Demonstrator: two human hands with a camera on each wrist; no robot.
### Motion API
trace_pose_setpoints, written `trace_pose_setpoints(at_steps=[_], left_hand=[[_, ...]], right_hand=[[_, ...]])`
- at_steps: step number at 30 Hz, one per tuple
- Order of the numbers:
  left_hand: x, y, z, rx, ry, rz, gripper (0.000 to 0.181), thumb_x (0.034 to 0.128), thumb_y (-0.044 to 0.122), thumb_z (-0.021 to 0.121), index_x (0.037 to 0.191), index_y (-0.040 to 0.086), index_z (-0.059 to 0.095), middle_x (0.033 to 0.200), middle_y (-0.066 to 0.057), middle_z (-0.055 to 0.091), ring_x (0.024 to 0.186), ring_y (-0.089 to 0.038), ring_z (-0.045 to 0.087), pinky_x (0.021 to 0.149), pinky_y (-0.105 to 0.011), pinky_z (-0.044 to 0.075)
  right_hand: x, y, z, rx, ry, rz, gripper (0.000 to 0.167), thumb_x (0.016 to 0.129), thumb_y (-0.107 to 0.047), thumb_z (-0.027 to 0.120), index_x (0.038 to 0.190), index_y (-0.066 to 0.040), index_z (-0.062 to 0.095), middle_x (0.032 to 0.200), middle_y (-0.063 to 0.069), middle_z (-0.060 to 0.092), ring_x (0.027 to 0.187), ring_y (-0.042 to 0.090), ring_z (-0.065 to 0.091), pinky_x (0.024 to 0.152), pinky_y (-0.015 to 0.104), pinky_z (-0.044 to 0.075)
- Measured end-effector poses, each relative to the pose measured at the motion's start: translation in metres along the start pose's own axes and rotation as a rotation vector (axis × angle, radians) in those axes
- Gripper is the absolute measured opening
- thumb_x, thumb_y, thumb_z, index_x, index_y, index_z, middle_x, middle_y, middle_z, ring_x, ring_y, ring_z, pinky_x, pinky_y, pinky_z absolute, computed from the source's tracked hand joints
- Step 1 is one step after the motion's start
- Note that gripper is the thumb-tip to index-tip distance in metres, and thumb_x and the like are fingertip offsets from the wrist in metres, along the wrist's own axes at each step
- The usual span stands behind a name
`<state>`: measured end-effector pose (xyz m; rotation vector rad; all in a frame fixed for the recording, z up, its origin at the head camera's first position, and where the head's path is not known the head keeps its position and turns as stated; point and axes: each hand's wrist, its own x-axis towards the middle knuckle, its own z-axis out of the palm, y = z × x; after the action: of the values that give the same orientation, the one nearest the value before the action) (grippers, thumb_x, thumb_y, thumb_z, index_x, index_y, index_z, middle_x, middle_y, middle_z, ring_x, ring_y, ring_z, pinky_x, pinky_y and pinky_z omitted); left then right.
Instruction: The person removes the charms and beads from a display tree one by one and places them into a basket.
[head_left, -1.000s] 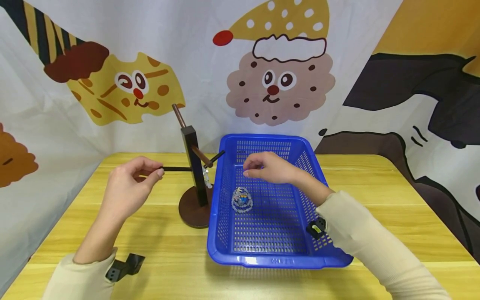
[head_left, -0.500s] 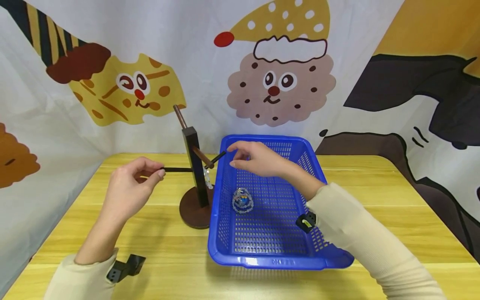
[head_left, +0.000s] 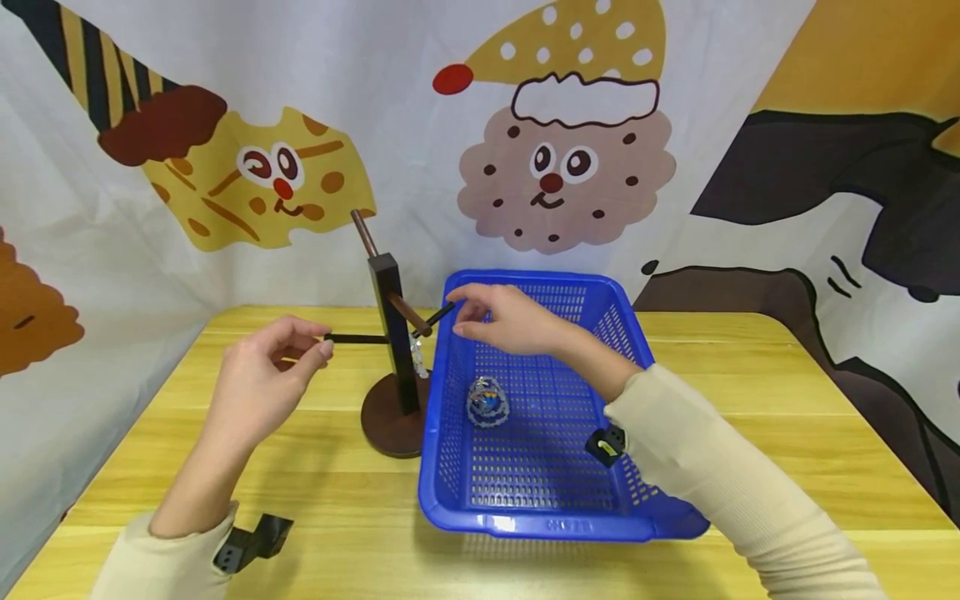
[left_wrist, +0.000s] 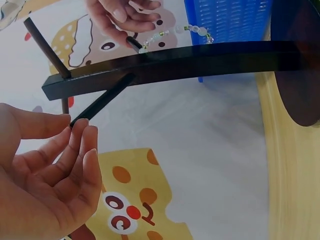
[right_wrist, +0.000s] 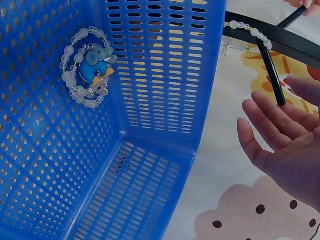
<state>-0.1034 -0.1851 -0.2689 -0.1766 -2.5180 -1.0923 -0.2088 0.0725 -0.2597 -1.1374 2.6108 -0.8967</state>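
Observation:
A dark wooden stand (head_left: 397, 350) with a round base carries several pegs. My left hand (head_left: 258, 383) pinches the tip of its left black peg (head_left: 356, 338) between thumb and fingers. At the opposite peg (right_wrist: 272, 77), my right hand (head_left: 513, 321) hovers by the tip, fingers loosely bent and holding nothing; whether they touch it, I cannot tell. From that peg hangs a clear bead bracelet (right_wrist: 250, 31), partly behind the post in the head view. More bead bracelets (head_left: 487, 404), with a blue elephant charm (right_wrist: 95, 65), lie in the blue basket (head_left: 431, 467).
The basket stands right of the stand, close to its base, on a wooden table (head_left: 750, 417). A curtain (head_left: 405, 125) printed with cartoon food hangs behind the table's far edge. Two brown upper pegs (head_left: 365, 233) stick out near the post's top.
My right hand has moved left over the basket to the tip of the right black peg. My left hand keeps its pinch on the left peg. Bracelets and basket stay put.

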Motion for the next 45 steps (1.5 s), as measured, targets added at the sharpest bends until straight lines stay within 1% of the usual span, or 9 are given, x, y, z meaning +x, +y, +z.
trace_pose_setpoints(at_steps=[3,6,9,12,19,25,29,35,45], left_hand=[[-0.002,0.003,0.001,0.012,0.024,0.008,0.016,0.0859,0.015,0.064,0.099,0.005,0.067,0.076,-0.004,0.066,0.066,-0.008,0.059,0.061,-0.009,0.043],[-0.004,0.008,0.002,0.022,0.058,0.019,0.018,0.0852,0.015,0.065,0.1,0.006,0.068,0.076,-0.004,0.067,0.067,-0.007,0.059,0.062,-0.008,0.042],[-0.005,0.015,0.004,0.02,0.081,0.052,0.017,0.0848,0.014,0.066,0.1,0.007,0.068,0.077,-0.004,0.067,0.068,-0.01,0.06,0.062,-0.008,0.042],[-0.007,0.023,0.006,-0.012,0.088,0.101,0.016,0.0838,0.011,0.066,0.099,0.006,0.068,0.078,-0.004,0.066,0.069,-0.015,0.061,0.062,-0.008,0.042],[-0.007,0.039,0.015,-0.096,0.082,0.222,0.018,0.0802,0.003,0.069,0.098,0.003,0.067,0.077,-0.004,0.065,0.067,-0.018,0.061,0.062,-0.011,0.044],[-0.006,0.056,0.019,-0.124,0.06,0.281,0.02,0.0783,0.0,0.07,0.098,0.003,0.066,0.076,-0.001,0.064,0.067,-0.012,0.061,0.061,-0.02,0.049],[-0.004,0.064,0.022,-0.146,0.035,0.318,0.022,0.0777,-0.001,0.069,0.099,0.004,0.065,0.075,0.002,0.063,0.066,-0.007,0.059,0.06,-0.022,0.05],[-0.002,0.07,0.027,-0.146,-0.002,0.341,0.018,0.0798,0.0,0.067,0.097,0.004,0.066,0.074,0.002,0.063,0.065,-0.005,0.057,0.06,-0.025,0.051],[0.0,0.073,0.027,-0.147,-0.011,0.353,0.015,0.0819,0.0,0.065,0.096,0.004,0.067,0.077,0.001,0.064,0.068,-0.008,0.058,0.062,-0.028,0.051]], right_hand=[[0.0,0.001,0.0,0.002,0.001,0.009,0.037,0.089,-0.011,0.058,0.124,-0.002,0.051,0.096,0.005,0.065,0.09,0.016,0.059,0.075,0.031,0.048],[0.0,0.001,0.001,0.003,0.0,0.014,0.037,0.089,-0.011,0.058,0.125,-0.002,0.051,0.097,0.006,0.065,0.089,0.016,0.059,0.075,0.031,0.048],[0.0,0.001,0.001,0.005,-0.001,0.017,0.038,0.09,-0.011,0.058,0.125,-0.001,0.051,0.097,0.006,0.065,0.09,0.016,0.059,0.074,0.031,0.048],[-0.001,0.0,0.001,0.003,-0.001,0.016,0.037,0.09,-0.011,0.057,0.125,-0.001,0.051,0.097,0.007,0.065,0.09,0.016,0.059,0.074,0.031,0.048],[-0.001,0.0,0.001,0.001,0.0,0.008,0.036,0.09,-0.01,0.057,0.124,-0.001,0.052,0.096,0.006,0.065,0.089,0.016,0.06,0.074,0.031,0.047],[0.0,0.001,0.001,-0.008,-0.001,0.009,0.037,0.09,-0.011,0.057,0.125,0.0,0.051,0.098,0.007,0.065,0.091,0.017,0.06,0.077,0.032,0.047],[0.0,0.001,0.001,-0.008,0.001,0.009,0.038,0.09,-0.01,0.057,0.126,0.0,0.051,0.098,0.008,0.065,0.091,0.017,0.06,0.077,0.032,0.048],[0.0,0.001,0.001,-0.008,0.004,0.009,0.037,0.09,-0.01,0.057,0.125,0.0,0.051,0.097,0.008,0.066,0.09,0.017,0.06,0.077,0.032,0.047],[0.0,0.001,0.001,-0.013,0.006,0.005,0.037,0.09,-0.009,0.056,0.125,0.0,0.051,0.097,0.008,0.065,0.09,0.017,0.06,0.077,0.032,0.047]])
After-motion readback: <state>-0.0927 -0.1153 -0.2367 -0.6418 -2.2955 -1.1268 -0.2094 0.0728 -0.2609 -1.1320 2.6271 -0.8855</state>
